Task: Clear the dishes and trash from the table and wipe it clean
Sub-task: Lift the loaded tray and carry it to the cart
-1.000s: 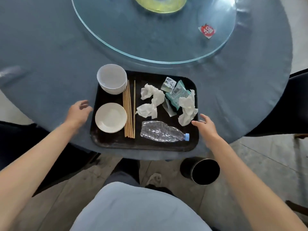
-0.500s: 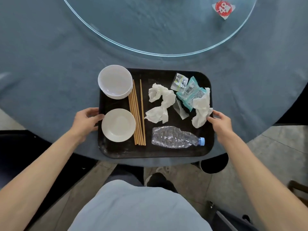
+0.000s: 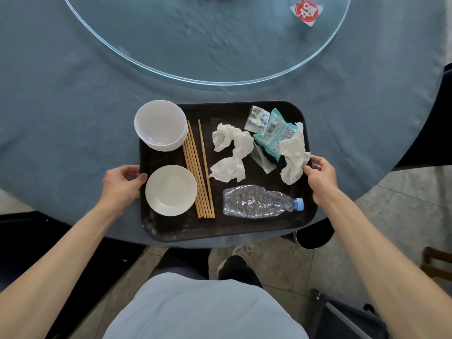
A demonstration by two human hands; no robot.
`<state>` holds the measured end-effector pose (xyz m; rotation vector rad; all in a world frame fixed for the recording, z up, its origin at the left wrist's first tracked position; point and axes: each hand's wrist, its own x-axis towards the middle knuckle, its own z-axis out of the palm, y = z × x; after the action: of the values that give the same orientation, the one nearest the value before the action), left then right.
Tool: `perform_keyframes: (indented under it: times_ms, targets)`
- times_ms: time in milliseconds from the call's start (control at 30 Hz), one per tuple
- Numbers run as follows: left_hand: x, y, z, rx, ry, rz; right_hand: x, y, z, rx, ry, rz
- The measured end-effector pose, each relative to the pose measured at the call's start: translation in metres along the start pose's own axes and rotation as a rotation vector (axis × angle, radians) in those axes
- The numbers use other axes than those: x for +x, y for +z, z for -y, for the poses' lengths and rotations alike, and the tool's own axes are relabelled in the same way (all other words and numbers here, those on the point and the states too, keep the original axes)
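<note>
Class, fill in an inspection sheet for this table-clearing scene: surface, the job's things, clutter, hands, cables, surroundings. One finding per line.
Surface: round table under a blue-grey cloth, with a glass turntable in the middle.
Job's things: black tray at the near edge holds stacked white bowls, a white plate, chopsticks, crumpled napkins, wrappers and a crushed plastic bottle.
Clutter: red-and-white tag on the turntable.
Hands: left hand grips the tray's left rim; right hand grips its right rim.
Cables: nothing seen.
Surroundings: tiled floor, a dark bin under the table edge, dark chairs at the sides.
</note>
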<state>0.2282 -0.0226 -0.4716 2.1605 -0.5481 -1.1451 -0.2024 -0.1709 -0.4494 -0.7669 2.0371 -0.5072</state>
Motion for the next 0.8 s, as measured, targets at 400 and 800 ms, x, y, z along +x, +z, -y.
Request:
perform_keyframes:
  times_ms: [400, 800]
  targets:
    - [-0.023, -0.003, -0.045, 0.079, 0.215, 0.125, -0.037, -0.045, -0.03, 0.122, 0.021, -0.075]
    - [-0.084, 0.063, -0.116, 0.264, 0.604, 0.328, -0.101, -0.179, -0.136, 0.348, 0.047, -0.125]
